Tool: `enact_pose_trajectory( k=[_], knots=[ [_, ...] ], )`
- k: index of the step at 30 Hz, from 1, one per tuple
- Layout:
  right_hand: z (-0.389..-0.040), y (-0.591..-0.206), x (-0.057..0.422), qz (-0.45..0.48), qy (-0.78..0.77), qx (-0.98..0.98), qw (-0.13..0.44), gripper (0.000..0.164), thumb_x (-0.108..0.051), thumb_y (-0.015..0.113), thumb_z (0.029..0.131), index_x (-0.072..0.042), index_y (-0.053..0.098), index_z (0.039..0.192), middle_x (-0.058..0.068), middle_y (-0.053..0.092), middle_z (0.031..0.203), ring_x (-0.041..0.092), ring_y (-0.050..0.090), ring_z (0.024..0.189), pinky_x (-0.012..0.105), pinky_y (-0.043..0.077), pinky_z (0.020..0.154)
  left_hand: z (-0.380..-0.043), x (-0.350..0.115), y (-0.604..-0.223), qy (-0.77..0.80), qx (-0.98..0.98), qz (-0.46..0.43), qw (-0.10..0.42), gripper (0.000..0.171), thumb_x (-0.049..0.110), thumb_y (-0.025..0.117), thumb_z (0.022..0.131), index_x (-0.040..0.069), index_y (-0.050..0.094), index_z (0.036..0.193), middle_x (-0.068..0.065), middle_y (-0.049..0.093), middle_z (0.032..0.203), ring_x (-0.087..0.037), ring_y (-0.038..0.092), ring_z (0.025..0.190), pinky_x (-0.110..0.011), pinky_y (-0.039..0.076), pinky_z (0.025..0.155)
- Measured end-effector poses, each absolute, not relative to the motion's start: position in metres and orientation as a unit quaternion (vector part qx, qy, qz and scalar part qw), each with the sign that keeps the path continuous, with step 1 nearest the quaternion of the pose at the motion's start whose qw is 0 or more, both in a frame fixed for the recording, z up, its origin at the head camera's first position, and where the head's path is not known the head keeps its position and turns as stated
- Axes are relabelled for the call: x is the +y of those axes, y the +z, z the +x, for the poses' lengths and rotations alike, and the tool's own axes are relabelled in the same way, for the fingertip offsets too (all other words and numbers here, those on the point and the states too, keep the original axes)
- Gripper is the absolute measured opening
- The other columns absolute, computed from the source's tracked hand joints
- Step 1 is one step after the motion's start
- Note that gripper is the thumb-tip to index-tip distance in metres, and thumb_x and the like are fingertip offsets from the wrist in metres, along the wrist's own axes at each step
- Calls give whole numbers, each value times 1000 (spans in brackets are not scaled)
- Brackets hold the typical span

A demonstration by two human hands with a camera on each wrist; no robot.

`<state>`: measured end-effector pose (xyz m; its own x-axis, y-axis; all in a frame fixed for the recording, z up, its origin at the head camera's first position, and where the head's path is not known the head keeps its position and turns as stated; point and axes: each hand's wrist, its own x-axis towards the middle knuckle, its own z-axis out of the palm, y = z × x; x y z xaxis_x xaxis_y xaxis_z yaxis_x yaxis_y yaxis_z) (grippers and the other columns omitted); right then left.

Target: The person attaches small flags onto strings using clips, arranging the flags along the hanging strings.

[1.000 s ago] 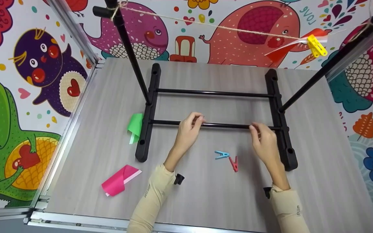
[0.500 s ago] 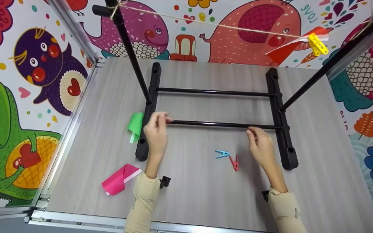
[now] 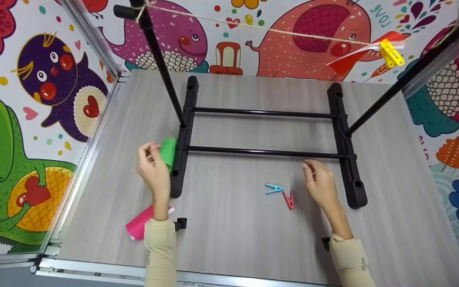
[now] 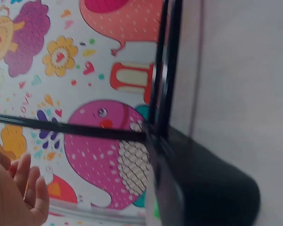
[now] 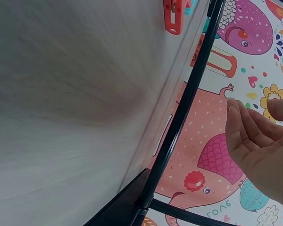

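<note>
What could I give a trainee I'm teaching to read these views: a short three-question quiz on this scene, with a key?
1. Multiple choice: which colour of sheet is nearest the person's left grip? A) pink B) green C) red
2. True or false: the person's right grip is holding a clothespin.
3. Count: how many clothespins lie on the grey wood-grain tabletop?

Key:
1. B, the curled green paper-like sheet.
2. False; it holds nothing visible.
3. Two: the slim blue plastic clothespin and the slim red plastic clothespin.
</note>
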<state>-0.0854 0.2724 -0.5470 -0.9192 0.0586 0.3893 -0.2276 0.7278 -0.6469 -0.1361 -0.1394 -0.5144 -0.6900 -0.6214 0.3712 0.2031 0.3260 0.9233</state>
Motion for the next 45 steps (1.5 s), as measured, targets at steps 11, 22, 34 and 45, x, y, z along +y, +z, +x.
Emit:
enact_pose_trajectory(
  k=[11, 22, 34, 45],
  knots=[
    [-85, -554, 274, 50, 366, -908, 198, 15, 1, 63, 101, 11, 70, 108, 20, 72, 93, 32, 70, 77, 48, 58, 66, -131, -182, -555, -465, -802, 201, 317, 17, 2, 55, 102, -10, 62, 113, -25, 63, 106, -37, 61, 102, -33, 46, 83],
    [-83, -558, 272, 49, 368, -910, 184, 15, 0, 64, 100, 12, 71, 108, 19, 73, 91, 31, 71, 77, 49, 59, 66, -116, -209, -575, -402, -887, 198, 114, 31, 7, 52, 101, -10, 56, 127, -30, 57, 122, -48, 51, 119, -58, 37, 103],
    [-77, -565, 271, 49, 358, -927, 103, 14, 1, 67, 98, 11, 70, 107, 18, 71, 90, 30, 69, 77, 50, 58, 69, -104, -218, -566, -310, -938, 142, -61, 38, 16, 60, 100, -10, 54, 127, -36, 44, 133, -58, 43, 123, -66, 36, 101],
    [-71, -572, 270, 36, 339, -940, -21, 16, -5, 73, 95, 8, 69, 102, 15, 71, 86, 24, 64, 74, 44, 55, 66, -93, -232, -551, -339, -923, 59, -171, 27, 12, 70, 92, -6, 59, 108, -19, 56, 99, -37, 57, 96, -51, 46, 87]
  ],
)
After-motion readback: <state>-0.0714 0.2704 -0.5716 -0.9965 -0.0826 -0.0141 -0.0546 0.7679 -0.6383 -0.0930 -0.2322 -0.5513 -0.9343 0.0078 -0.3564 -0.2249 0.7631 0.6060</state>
